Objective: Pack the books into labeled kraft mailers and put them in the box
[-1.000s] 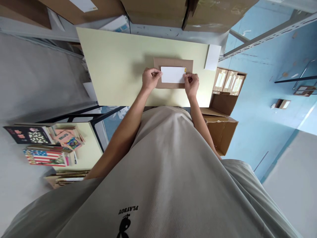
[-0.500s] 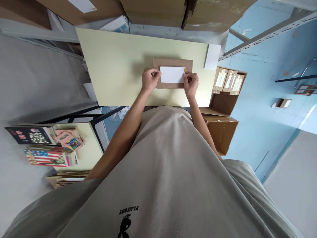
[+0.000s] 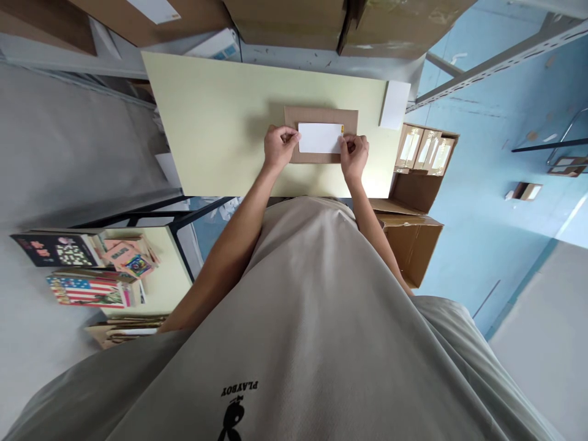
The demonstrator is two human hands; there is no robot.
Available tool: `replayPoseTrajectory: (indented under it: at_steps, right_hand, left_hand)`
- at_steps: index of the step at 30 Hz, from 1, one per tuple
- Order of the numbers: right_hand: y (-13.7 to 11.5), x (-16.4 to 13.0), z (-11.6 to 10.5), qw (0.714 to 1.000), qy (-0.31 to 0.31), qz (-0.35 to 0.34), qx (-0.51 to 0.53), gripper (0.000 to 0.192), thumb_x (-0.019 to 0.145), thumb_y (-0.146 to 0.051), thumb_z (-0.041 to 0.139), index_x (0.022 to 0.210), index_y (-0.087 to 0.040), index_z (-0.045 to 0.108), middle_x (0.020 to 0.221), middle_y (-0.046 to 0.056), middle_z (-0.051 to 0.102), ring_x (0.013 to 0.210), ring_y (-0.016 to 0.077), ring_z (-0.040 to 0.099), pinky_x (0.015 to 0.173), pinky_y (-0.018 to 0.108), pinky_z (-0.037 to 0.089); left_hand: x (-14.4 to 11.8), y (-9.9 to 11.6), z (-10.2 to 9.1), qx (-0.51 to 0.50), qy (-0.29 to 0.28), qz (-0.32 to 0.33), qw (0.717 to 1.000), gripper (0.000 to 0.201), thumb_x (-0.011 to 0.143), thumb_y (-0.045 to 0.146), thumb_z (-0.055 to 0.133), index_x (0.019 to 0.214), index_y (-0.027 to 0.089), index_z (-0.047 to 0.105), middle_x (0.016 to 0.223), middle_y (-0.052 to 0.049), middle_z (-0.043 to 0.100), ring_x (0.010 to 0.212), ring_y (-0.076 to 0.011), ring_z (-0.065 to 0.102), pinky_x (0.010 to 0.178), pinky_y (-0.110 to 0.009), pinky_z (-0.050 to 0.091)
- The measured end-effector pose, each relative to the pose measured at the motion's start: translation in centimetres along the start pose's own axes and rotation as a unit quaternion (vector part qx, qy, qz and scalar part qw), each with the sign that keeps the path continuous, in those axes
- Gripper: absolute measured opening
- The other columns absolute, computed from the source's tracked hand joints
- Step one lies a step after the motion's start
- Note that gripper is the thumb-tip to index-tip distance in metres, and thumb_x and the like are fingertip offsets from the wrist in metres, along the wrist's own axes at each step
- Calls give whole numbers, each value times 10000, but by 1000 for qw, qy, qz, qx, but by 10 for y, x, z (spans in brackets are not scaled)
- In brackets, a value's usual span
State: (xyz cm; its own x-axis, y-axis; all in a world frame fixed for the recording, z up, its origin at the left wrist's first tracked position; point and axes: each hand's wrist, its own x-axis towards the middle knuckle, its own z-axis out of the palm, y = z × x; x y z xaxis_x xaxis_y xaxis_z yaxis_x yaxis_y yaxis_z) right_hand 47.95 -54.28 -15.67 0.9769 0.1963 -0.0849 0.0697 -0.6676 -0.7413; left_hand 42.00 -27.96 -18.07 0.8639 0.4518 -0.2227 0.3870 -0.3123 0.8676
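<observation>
A blank white label point(image 3: 320, 138) with a small yellow mark at its right end is held level over a flat brown cardboard parcel point(image 3: 324, 114). I cannot tell whether the label touches the cardboard. My left hand point(image 3: 279, 146) pinches the label's left edge between thumb and forefinger. At the opposite edge, near the yellow mark, my right hand point(image 3: 354, 155) pinches it the same way. The parcel lies flat on a pale yellow table point(image 3: 215, 128).
A white stack of labels or cards point(image 3: 394, 105) lies at the table's right end. Cardboard boxes point(image 3: 285, 24) line a shelf behind. Open cartons point(image 3: 413, 245) stand at the right, the upper holding parcels. Books point(image 3: 87, 291) are piled on a lower-left side table.
Almost nothing differs. Both hands keep their pinch on the label, and the whole view has shifted only very slightly.
</observation>
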Motion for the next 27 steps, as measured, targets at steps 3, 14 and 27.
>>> replayPoseTrajectory:
  at_steps: [3,14,27]
  right_hand:
    - [-1,0,2,1000,10,2,-5,572,1184,-782,558,1173,-254,780,1168,112,672,1215,323,698,1144,601,632]
    - [-23,-5,-6,998,25,43,50,577,1173,-796,564,1224,-252,750,1225,138,725,1271,349,702,1174,677,612]
    - [-27,13,16,996,-32,20,-87,338,1218,-537,643,1061,-264,766,1199,139,779,1347,358,678,1244,610,528]
  left_hand:
    - [-1,1,0,5,1,2,1000,219,976,446,921,884,272,825,916,-69,711,841,-232,669,902,-421,622]
    - [-5,16,-3,7,3,-3,1000,270,984,495,897,888,270,782,844,-37,652,820,-215,647,899,-399,606]
    - [-7,31,-8,8,-12,-17,1000,193,936,377,864,858,258,734,824,-16,632,804,-201,616,886,-355,576]
